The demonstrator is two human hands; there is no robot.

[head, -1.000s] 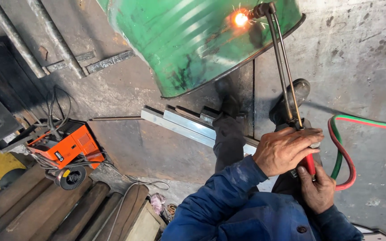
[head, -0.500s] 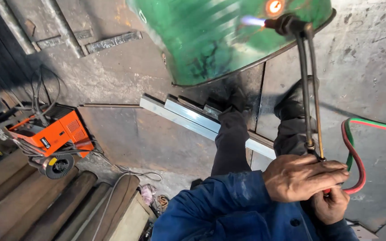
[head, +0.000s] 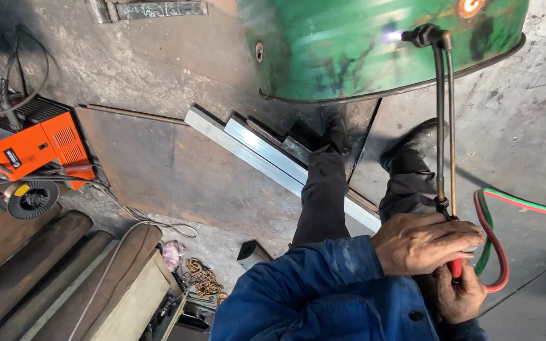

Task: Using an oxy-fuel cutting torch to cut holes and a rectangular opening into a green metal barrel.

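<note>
My left hand (head: 426, 243) grips the long cutting torch (head: 442, 126) where its twin tubes meet the handle. Just below, close to my body, my right hand (head: 459, 293) is closed on the torch's red handle. The torch head (head: 426, 35) is up against the big green drum (head: 349, 50), and a pale flame (head: 392, 36) points left onto its surface. A glowing orange spot (head: 469, 6) shows on the drum just right of the head. Red and green hoses (head: 494, 252) loop off from the handle to the right. My dark trousers and boots (head: 412, 148) stand under the drum.
Silver square tubes (head: 254, 148) lie on the steel floor by my feet. At the left sit an orange welding machine (head: 39, 145) with cables and a wire spool (head: 30, 199). Thick rusty round bars (head: 45, 265) fill the lower left, with a chain (head: 203, 278) beside them.
The torch head has come off the spot where it was burning, which still glows, and its flame now points left of that spot. Both hands kept their grip; the view shifted down and right.
</note>
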